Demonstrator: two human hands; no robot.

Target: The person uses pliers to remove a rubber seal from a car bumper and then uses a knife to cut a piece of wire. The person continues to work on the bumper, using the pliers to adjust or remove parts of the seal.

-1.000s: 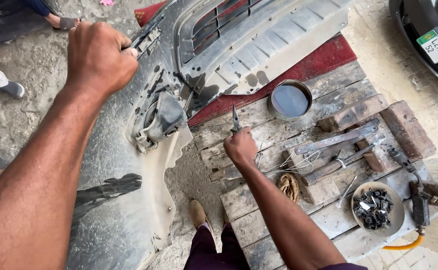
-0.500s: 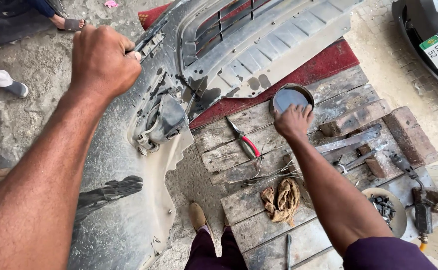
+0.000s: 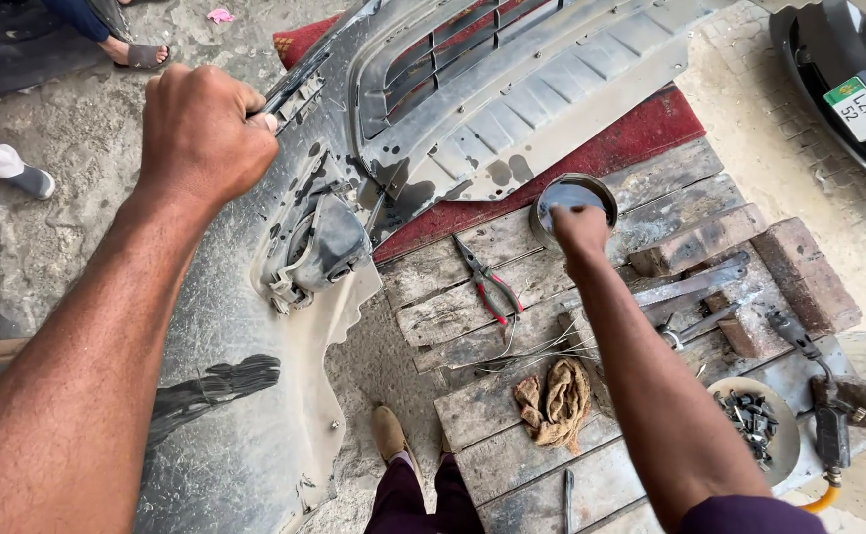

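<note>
My left hand point(image 3: 206, 129) clamps the bumper's point(image 3: 473, 109) edge; my right hand point(image 3: 579, 229) reaches into the round tin point(image 3: 552, 193) beside it, grip hidden. Next: pinch 1 piece out.

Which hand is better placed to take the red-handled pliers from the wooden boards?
The right hand, probably. It is at the round tin on the same boards, with the pliers lying just beside it. The left hand is closed on the bumper edge, farther away.
</note>
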